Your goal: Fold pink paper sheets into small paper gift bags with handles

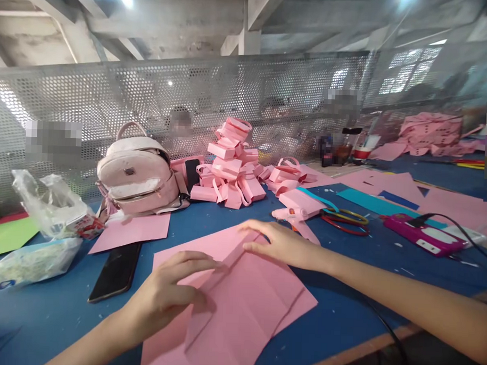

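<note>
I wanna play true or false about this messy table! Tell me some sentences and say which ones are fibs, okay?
1. The person's left hand and right hand are at a creased pink paper sheet. True.

2. The pale pink fabric backpack sits right of the heap of folded pink paper pieces. False: the backpack is left of the heap.

3. A flat black phone lies left of that sheet. True.

4. The right hand grips the pink-and-white plastic glue gun. False: the glue gun lies on the blue tabletop, beyond that hand.

5. A black plug is in the magenta plastic power strip. True.
</note>
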### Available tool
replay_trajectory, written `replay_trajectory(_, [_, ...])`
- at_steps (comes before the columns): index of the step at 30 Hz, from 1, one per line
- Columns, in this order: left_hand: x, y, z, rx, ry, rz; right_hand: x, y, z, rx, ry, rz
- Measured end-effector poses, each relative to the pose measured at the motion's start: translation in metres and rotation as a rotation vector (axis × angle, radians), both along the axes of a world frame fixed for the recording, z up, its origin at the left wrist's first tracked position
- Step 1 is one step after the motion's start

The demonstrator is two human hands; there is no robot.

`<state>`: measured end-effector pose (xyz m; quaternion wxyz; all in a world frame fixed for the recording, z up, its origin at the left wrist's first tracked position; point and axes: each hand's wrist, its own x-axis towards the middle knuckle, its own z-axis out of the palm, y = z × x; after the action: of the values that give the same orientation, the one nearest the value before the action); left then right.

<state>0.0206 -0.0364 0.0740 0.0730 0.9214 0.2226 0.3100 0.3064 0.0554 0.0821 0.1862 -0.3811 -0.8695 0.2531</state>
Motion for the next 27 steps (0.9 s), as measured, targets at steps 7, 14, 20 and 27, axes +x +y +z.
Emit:
replay_trajectory(7, [-0.005,0.009,-0.032,0.070,0.242,0.045,-0.015,0.010,-0.026,-0.096,-0.081,0.077])
replay_trajectory(14, [0.025,0.021,-0.039,0.107,0.472,0.132,-0.031,0.013,-0.028,-0.012,-0.076,-0.032])
replay_trajectory(20, [0.027,0.028,-0.040,0.063,0.567,0.170,-0.029,0.016,-0.043,0.100,-0.019,-0.100])
replay_trajectory(27, [0.023,0.033,-0.053,0.151,0.575,0.197,-0.022,0.024,-0.058,0.334,0.139,0.188])
